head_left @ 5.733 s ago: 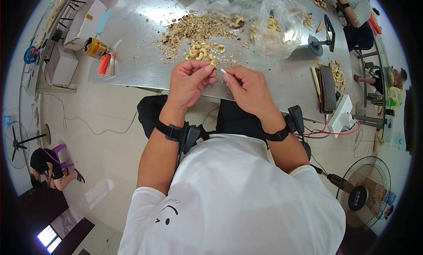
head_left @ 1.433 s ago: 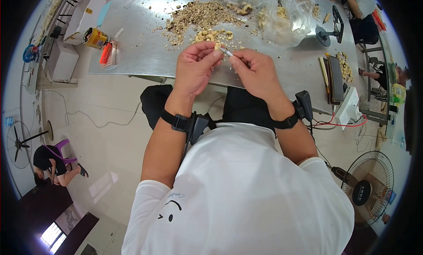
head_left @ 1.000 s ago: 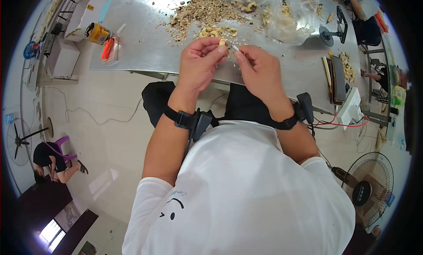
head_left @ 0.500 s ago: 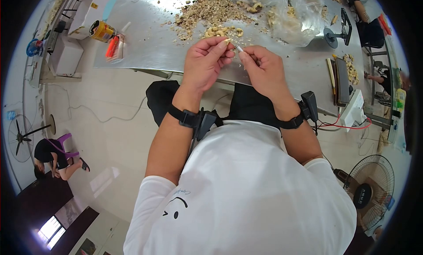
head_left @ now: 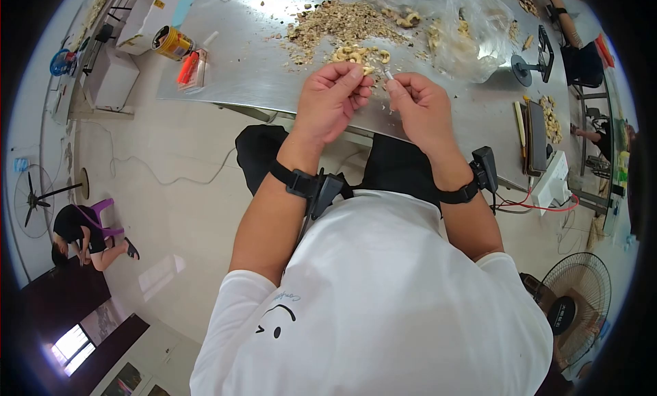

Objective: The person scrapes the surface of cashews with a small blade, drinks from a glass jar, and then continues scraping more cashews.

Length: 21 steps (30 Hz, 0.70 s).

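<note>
My left hand (head_left: 335, 98) pinches a pale cashew nut (head_left: 368, 70) between thumb and fingertips, just over the metal table's front edge. Close beside it, my right hand (head_left: 423, 108) is closed on a small knife-like tool; only its short silver-grey tip (head_left: 388, 74) shows, pointing towards the nut. A narrow gap appears between tip and nut. Behind my hands lies a small group of peeled cashew nuts (head_left: 349, 54), and past it a wide heap of brown skin fragments (head_left: 335, 23).
On the metal table (head_left: 253, 60) are a yellow tub (head_left: 172, 43), an orange-and-clear box (head_left: 191, 69), a clear plastic bag (head_left: 479, 36), a phone stand (head_left: 530, 67), a dark case (head_left: 535, 137) and a power strip (head_left: 553, 177). A person (head_left: 82, 232) sits at left; a fan (head_left: 571, 307) stands right.
The view has shifted slightly, so the table and hands appear a little further right. Both hands keep their grips, with the nut and tool tip still close together.
</note>
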Each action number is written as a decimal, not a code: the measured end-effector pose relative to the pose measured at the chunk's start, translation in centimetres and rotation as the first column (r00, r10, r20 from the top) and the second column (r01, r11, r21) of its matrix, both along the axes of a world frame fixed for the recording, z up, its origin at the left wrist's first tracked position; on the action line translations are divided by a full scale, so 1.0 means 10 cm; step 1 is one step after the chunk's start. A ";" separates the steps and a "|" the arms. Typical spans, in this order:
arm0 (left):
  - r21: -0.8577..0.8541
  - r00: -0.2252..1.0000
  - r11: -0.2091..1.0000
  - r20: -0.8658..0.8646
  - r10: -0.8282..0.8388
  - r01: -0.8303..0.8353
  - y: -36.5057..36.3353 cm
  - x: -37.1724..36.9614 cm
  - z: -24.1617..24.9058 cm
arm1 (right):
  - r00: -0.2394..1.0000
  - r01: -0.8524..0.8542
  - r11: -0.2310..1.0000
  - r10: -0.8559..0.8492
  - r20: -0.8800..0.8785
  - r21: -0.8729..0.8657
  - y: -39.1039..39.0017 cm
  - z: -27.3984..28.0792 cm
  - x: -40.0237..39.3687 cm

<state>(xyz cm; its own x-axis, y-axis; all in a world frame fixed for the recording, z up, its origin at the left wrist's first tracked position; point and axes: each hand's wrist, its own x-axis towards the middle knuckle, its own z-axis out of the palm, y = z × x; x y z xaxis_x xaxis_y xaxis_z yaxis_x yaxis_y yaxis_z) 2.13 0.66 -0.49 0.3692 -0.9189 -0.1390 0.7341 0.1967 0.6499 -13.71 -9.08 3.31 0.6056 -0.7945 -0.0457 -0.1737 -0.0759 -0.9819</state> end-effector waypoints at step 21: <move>0.037 0.968 0.998 0.244 -0.066 0.058 0.04 -0.06 0.07 | 0.991 -0.046 0.947 0.003 0.134 0.318 0.06 0.07 0.01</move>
<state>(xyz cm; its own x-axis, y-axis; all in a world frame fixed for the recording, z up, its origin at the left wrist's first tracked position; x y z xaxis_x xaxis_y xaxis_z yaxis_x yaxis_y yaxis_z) 1.53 1.02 0.21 0.3378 -0.9379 -0.0787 0.5621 0.1339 0.8162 -13.56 -8.53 4.04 0.6426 -0.7355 -0.2146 -0.0454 0.2430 -0.9690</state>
